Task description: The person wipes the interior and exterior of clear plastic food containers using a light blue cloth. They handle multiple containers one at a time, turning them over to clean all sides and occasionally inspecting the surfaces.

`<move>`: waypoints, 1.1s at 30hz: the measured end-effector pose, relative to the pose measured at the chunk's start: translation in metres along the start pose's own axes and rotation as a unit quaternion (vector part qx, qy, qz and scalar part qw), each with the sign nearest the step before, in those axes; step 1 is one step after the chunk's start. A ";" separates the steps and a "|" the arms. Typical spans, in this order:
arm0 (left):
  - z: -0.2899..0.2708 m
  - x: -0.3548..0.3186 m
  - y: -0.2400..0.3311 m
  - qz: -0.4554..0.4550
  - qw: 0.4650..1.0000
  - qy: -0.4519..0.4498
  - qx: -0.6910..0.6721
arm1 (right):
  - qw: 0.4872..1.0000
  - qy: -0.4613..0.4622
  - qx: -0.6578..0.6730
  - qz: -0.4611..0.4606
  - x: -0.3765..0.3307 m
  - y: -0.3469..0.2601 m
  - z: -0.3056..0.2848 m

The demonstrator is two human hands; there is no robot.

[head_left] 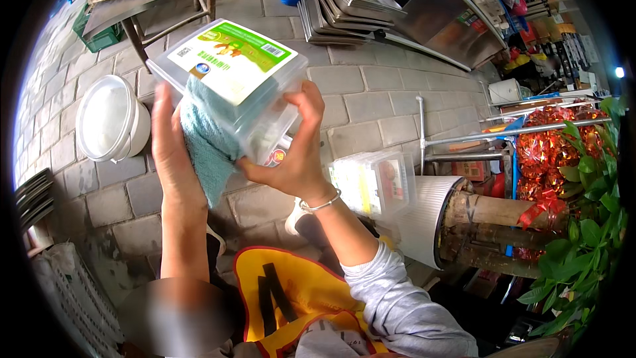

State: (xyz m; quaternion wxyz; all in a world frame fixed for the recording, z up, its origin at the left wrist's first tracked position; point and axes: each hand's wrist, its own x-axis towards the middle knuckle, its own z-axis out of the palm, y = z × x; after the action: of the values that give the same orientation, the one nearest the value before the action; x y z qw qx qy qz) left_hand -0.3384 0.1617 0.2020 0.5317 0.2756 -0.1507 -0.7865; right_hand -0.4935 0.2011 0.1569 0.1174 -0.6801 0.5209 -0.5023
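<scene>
A clear plastic box (pixel 266 116) with a green and white label on its top is held up tilted in front of me. My right hand (pixel 295 152) grips its right side, with the thumb low near the cloth and the fingers bent at the box's edge. My left hand (pixel 171 156) lies along the other side, its fingers slightly blurred. Between that hand and the box is a teal cloth (pixel 207 139), pressed against the wall and hanging down below it. Part of the left fingers is hidden behind the cloth and box.
On the brick paving to the left stands a white lidded bucket (pixel 109 119). Stacked clear boxes (pixel 371 182) sit right of my right wrist, beside a white ribbed pot (pixel 424 219) with thick stems. Metal trays (pixel 338 13) are piled at the back. A metal rail (pixel 517 131) crosses the right.
</scene>
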 end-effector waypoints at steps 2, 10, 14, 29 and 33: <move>-0.012 0.006 -0.001 0.008 0.990 0.105 0.093 | 0.999 -0.025 -0.026 0.004 -0.005 -0.005 0.006; -0.038 0.004 0.009 0.240 0.569 -0.028 0.786 | 0.998 0.047 -0.043 0.000 0.009 0.007 -0.015; -0.050 0.005 0.004 0.091 0.491 -0.165 0.850 | 0.961 -0.099 -0.256 -0.035 0.010 0.003 -0.032; -0.050 0.004 0.029 0.176 0.548 -0.149 0.804 | 0.966 -0.192 -0.136 -0.109 -0.003 0.000 -0.024; -0.046 0.007 0.034 0.260 0.772 -0.031 0.580 | 0.990 -0.112 -0.085 -0.011 -0.004 0.004 -0.033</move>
State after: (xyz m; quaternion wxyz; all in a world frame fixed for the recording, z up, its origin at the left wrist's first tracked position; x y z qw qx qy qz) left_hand -0.2874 0.1442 0.1812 0.4505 0.4573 -0.6603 -0.3898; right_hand -0.5223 0.2151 0.1675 0.1112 -0.7452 0.5375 -0.3786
